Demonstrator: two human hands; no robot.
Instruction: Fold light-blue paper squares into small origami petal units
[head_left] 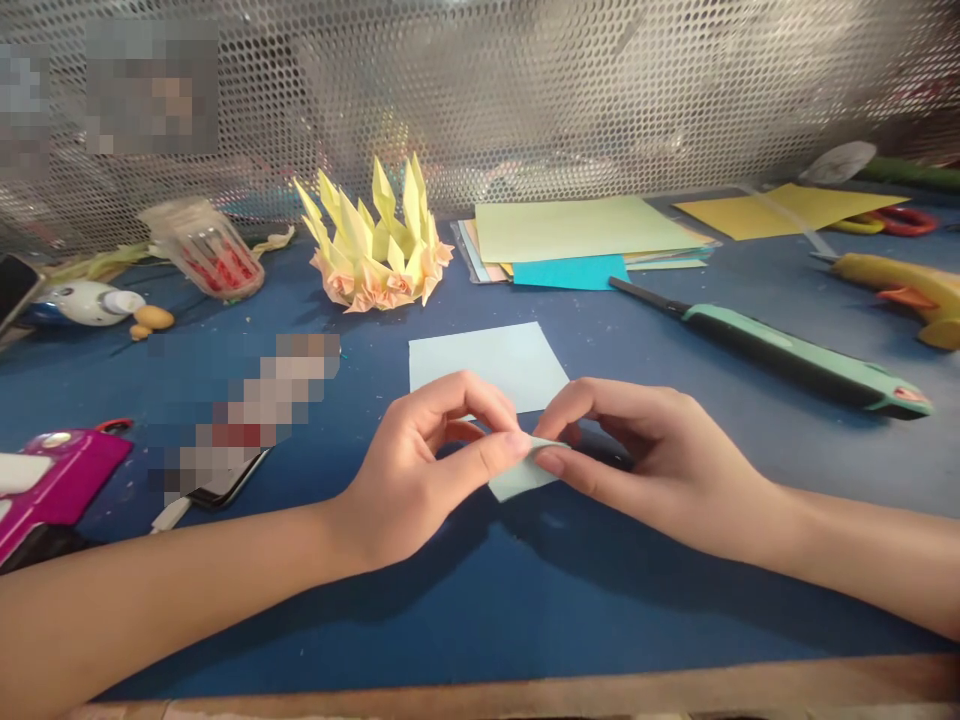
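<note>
A small folded piece of light blue paper (525, 477) is pinched between both hands just above the blue tabletop. My left hand (442, 460) grips its upper left edge with thumb and index finger. From the other side my right hand (645, 460) holds its right edge, thumb in front. The fingertips of the two hands nearly meet, and they hide part of the folds. Right behind the hands lies a flat light blue sheet (480, 362), its near edge partly covered by my fingers.
A yellow and peach folded-paper crown (375, 250) stands behind. Stacked coloured paper (570, 230) lies back right, near a green-handled cutter (802, 355) and a yellow glue gun (900, 290). At left are a jar (210, 250), a phone (232, 480) and a magenta object (75, 480). Perforated metal (525, 100) borders the back.
</note>
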